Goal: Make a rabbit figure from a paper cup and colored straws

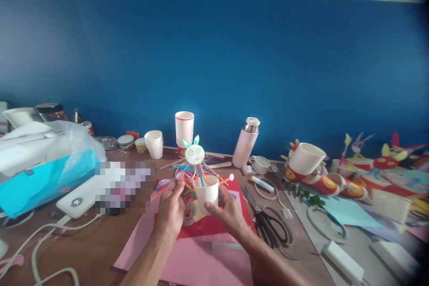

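My right hand (231, 212) is closed round a white paper cup (207, 192), thumb across its front. A white paper rabbit head (195, 154) with green-outlined ears and face rises above the cup on orange and blue strips. Orange arms stick out at both sides, the right one tipped with a small pink piece (231, 177). At the cup's left, my left hand (171, 208) pinches the pink paper piece (180, 176) at the end of the other arm. Below lie red paper (214, 229) and a pink sheet (201, 261).
Black-handled scissors (268, 223) lie at the right, near a white marker (262, 184) and a pale thermos (246, 143). Stacked paper cups (184, 127) stand behind. Finished cup figures (385, 165) crowd the far right. A power bank (78, 194) with cables lies left.
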{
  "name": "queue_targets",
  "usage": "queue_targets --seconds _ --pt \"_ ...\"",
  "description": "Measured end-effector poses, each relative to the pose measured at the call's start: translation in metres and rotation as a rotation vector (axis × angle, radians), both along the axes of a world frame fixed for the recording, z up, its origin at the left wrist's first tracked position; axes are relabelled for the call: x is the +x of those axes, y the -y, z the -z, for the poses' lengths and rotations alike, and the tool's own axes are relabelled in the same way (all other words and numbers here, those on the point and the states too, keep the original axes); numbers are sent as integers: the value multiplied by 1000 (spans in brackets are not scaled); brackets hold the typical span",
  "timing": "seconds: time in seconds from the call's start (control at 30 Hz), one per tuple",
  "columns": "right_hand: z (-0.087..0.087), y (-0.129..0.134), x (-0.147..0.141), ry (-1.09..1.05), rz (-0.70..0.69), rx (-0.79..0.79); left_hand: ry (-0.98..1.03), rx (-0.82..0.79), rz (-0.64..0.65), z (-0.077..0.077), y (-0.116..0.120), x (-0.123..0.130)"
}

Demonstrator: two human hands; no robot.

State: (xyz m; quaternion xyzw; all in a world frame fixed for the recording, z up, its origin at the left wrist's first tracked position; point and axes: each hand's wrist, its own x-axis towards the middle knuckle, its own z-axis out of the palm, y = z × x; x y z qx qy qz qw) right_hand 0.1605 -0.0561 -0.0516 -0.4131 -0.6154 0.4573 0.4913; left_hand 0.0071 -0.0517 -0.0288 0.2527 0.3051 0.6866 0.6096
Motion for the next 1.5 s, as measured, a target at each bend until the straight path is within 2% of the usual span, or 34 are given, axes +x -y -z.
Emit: queue_targets --seconds 0.17,0.4,0.67,0.87,1.0,1.17,1.37,1.5 --pt "1 1 1 -43 -60 -16 21 -32 -7 -4 0 -1" --pt "6 0 0 9 -11 -8 135 -104 -45 -11 3 -2" --pt "5 2 -1 88 10 -7 42 -93 -78 -6 2 -2" --pt "7 3 -1 139 34 -12 42 -116 -67 -8 3 -4" --pt "5 4 -1 95 32 4 97 -118 -42 -6 2 -5" --pt "-6 9 2 -41 -42 3 175 -104 -4 -5 0 -5" --pt "-2 9 1 -188 190 -228 153 -108 -23 -13 3 -1" --pt "-2 7 -1 -268 202 -255 135 -136 -10 -13 4 0"
